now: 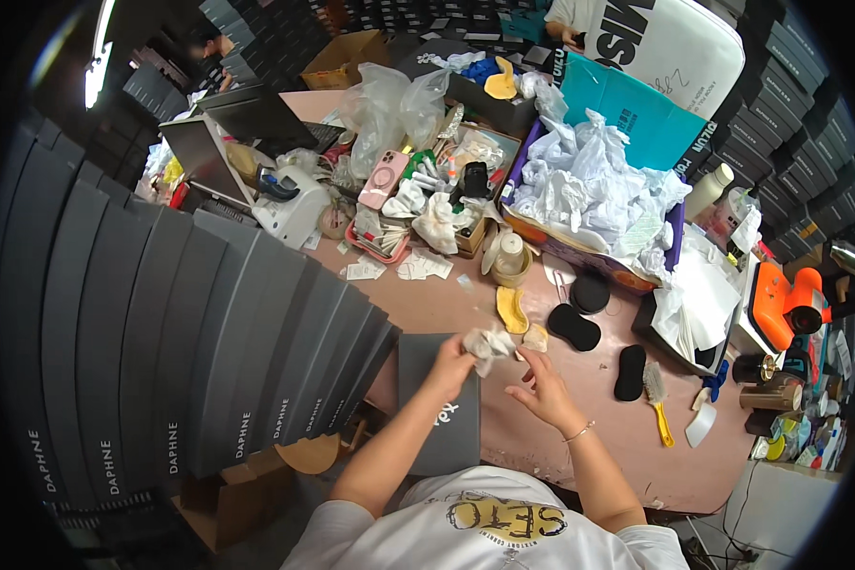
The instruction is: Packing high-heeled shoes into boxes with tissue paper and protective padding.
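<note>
My left hand [453,366] is closed on a crumpled whitish cloth [490,348] above the near part of the table. Just to its right is my right hand [545,388], thumb and fingers apart, fingertips close to the cloth's edge; whether they touch it I cannot tell. Beyond the hands lie a yellow sponge-like piece [512,310] and a smaller pale piece [535,337]. Black oblong pads [574,327] rest to the right. Under my left forearm sits a dark grey shoe box [413,366], partly hidden.
Stacked grey boxes [228,332] rise at the left. A purple-edged bin of white crumpled paper [589,180] stands at the back. On the right of the pink table [579,418] are a yellow-handled brush [657,408] and an orange device [779,302].
</note>
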`<state>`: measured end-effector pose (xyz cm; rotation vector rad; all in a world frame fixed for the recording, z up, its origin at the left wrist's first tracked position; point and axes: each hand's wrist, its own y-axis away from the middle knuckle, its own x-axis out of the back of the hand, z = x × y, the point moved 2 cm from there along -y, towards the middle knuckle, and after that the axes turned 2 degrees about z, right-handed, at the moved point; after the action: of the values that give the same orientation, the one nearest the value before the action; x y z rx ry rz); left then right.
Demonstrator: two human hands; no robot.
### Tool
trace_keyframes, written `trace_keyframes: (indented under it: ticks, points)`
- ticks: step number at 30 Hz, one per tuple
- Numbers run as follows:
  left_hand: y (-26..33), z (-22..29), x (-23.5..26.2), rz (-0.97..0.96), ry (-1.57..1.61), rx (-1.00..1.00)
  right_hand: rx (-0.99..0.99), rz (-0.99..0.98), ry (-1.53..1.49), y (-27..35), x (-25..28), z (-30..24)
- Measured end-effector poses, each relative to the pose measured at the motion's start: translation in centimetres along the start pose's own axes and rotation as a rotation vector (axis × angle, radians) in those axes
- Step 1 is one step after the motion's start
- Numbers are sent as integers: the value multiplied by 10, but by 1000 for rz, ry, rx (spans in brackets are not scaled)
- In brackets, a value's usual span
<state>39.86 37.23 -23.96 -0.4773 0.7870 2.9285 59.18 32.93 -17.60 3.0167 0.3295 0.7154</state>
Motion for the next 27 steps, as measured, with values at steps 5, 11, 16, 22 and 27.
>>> trace_keyframes:
  ticks: [5,11,16,22,27]
  points:
    - [-81,114,7,145,-515,-448,-87,-100,57,17,10,54]
    - [-190,151,6,301,-1337,-871,-192,-226,0,50,-8,56]
    - [-240,140,-7,159,-1969,-666,-287,-188,-101,56,-15,67]
    - [-264,126,11,203,-1459,-500,-71,-181,6,-22,-30,80]
    - [-176,138,-16,80,-1503,-963,80,165,278,-72,-35,113]
